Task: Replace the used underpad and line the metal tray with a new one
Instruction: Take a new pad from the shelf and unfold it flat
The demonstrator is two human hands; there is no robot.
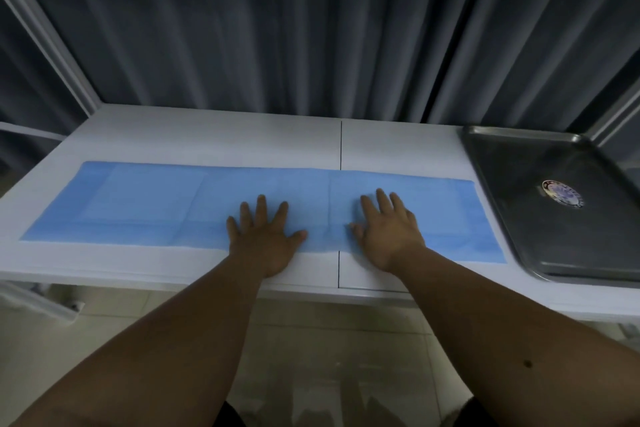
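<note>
hands (322, 236) flat on blue underpad (138, 204); metal tray (540, 218) right

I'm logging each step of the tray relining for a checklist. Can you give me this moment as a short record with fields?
surface: white table
underpad: blue underpad, spread flat in a long strip on the table
left hand: left hand pressing flat on the underpad, fingers spread
right hand: right hand flat on the underpad, fingers straight
tray: metal tray at the table's right end, bare, round sticker inside
tray lined: not yet
backdrop: dark curtain
</note>
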